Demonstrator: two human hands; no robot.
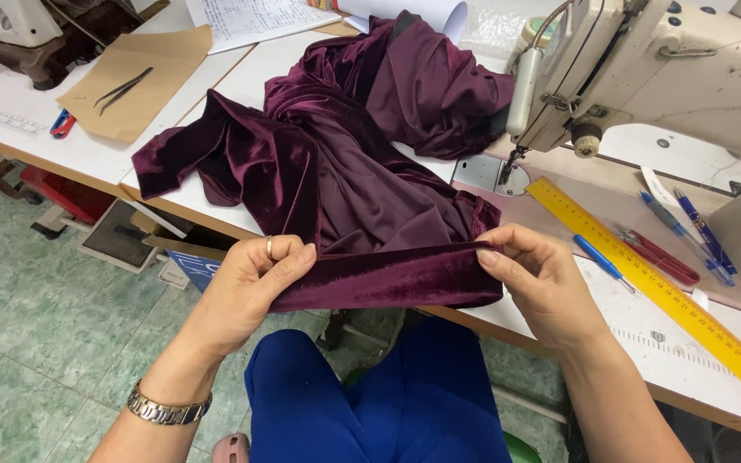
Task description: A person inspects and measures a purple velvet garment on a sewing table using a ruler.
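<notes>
A dark purple velvet fabric (345, 154) lies heaped across the white sewing table (645, 334), its folded edge hanging over the front. My left hand (255, 287) pinches the left end of that folded edge, with a ring on one finger and a metal watch on the wrist. My right hand (542, 279) pinches the right end, holding the fold taut between both hands. Behind the fabric at the right stands a cream sewing machine (645, 77), its needle over the plate.
A yellow ruler (653, 287) lies diagonally on the table right of my right hand, with blue pens (688, 227) and a red tool beside it. Brown paper with black tweezers (122, 87) sits at the far left. My blue-trousered legs are below the table edge.
</notes>
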